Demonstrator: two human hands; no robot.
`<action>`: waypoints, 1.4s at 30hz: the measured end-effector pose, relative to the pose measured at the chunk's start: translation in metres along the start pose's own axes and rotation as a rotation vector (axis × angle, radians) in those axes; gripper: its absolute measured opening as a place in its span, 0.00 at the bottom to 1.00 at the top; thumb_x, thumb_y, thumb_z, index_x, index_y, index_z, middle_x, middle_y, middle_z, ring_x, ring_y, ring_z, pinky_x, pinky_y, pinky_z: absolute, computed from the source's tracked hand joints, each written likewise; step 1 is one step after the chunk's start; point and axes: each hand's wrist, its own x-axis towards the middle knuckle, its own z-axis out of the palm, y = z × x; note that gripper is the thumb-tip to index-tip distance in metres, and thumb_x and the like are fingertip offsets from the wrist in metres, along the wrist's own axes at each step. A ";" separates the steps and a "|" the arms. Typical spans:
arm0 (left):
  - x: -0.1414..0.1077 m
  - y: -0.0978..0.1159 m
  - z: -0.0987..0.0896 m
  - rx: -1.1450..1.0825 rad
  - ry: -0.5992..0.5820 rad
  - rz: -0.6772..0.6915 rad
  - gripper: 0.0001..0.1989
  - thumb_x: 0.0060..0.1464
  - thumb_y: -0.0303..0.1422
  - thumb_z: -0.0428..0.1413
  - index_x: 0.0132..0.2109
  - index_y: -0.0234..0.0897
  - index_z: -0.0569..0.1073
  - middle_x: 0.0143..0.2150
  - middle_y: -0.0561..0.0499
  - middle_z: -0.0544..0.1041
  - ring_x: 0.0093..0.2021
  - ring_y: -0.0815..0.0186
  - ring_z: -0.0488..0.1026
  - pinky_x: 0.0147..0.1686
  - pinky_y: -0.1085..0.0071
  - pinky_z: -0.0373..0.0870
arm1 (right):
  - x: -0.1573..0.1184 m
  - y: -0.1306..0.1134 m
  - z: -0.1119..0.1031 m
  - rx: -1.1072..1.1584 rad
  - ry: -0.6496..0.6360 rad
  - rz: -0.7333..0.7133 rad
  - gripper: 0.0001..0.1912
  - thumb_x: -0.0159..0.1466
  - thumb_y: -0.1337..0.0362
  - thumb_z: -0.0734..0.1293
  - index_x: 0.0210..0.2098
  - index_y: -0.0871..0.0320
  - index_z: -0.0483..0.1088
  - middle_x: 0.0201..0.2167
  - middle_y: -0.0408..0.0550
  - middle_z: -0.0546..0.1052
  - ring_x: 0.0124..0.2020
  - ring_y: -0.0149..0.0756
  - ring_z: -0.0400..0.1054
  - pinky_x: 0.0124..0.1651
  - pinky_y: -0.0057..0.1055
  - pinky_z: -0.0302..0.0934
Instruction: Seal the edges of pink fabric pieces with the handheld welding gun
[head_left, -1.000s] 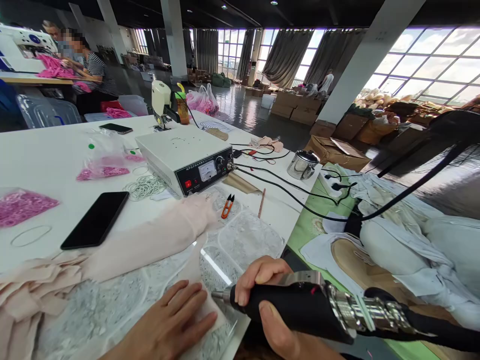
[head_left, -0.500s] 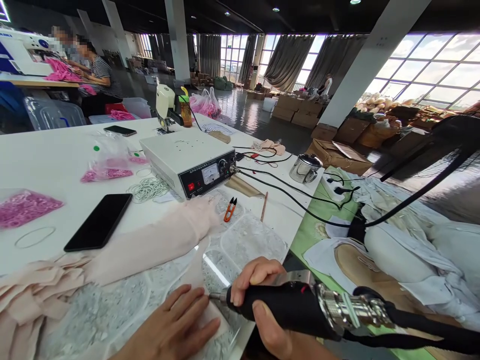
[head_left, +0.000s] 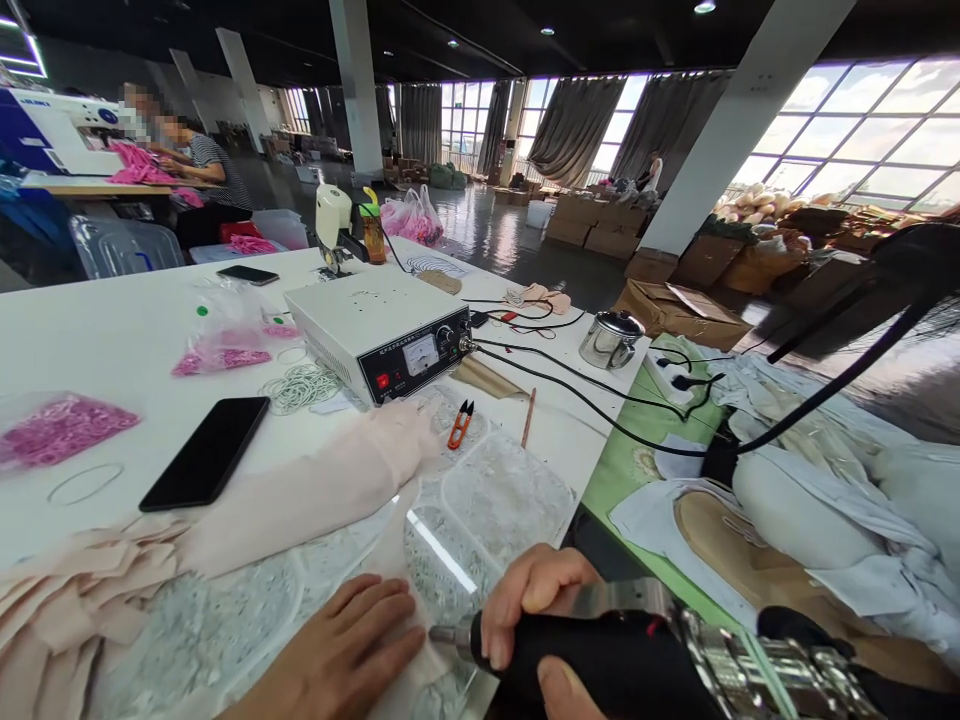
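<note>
My right hand (head_left: 536,615) is wrapped round a corded handheld tool (head_left: 607,655) with a black grip, a silver collar and a narrow metal tip. The tip points left, close to my left hand's fingers. My left hand (head_left: 352,640) lies flat, fingers stretched out, over a thin pale pink fabric strip (head_left: 394,545). That strip rests on a glossy marble-patterned sheet (head_left: 502,490). A wider pale pink fabric piece (head_left: 315,490) lies beyond my left hand, with a heap of pink fabric strips (head_left: 75,600) at the left.
Behind the fabric stands a white control box (head_left: 375,330) with a dial; black cables (head_left: 600,385) run right from it. Orange thread snips (head_left: 460,425), a black phone (head_left: 206,453), a steel mug (head_left: 611,340) and a pink-filled bag (head_left: 67,430) are on the table (head_left: 150,320). A person (head_left: 214,165) sits far left.
My right hand and the tool have moved right and down, nearer to me, and the tip has drawn back slightly from my left fingers. My left hand has shifted slightly. The view has tilted a little.
</note>
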 end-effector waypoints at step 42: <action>0.016 -0.007 -0.009 0.137 0.008 -0.005 0.16 0.71 0.22 0.45 0.57 0.35 0.73 0.49 0.43 0.79 0.47 0.57 0.76 0.52 0.59 0.63 | -0.015 0.006 -0.019 -0.009 -0.016 0.095 0.12 0.62 0.49 0.73 0.39 0.48 0.75 0.34 0.49 0.83 0.21 0.41 0.79 0.26 0.39 0.76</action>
